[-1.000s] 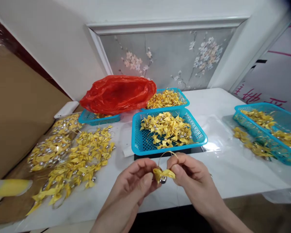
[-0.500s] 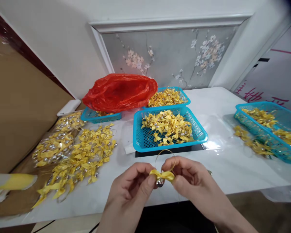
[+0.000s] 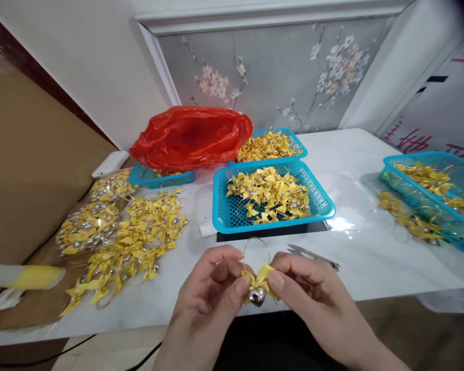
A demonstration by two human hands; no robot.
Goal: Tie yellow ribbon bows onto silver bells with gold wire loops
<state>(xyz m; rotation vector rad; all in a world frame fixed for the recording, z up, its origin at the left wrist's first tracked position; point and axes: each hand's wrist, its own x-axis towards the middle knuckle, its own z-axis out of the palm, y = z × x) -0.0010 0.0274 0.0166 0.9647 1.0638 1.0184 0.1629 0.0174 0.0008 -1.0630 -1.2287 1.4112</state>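
Yellow ribbon bow (image 3: 260, 278) with its silver bell (image 3: 257, 296) is being pinched between the left hand (image 3: 212, 293) and right hand (image 3: 305, 291), fingertips closed at 6 o'clock from the basket (image 3: 272, 198), probably shaping it; next likely needs gentle, even tugs.

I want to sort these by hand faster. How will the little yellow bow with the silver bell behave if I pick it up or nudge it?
The yellow bow, pinched between left hand and right hand, looks creased, so it is probably soft and floppy. Its silver bell is rounded and shiny, so likely slippery and apt to roll. The thin wire loop may snag on others.
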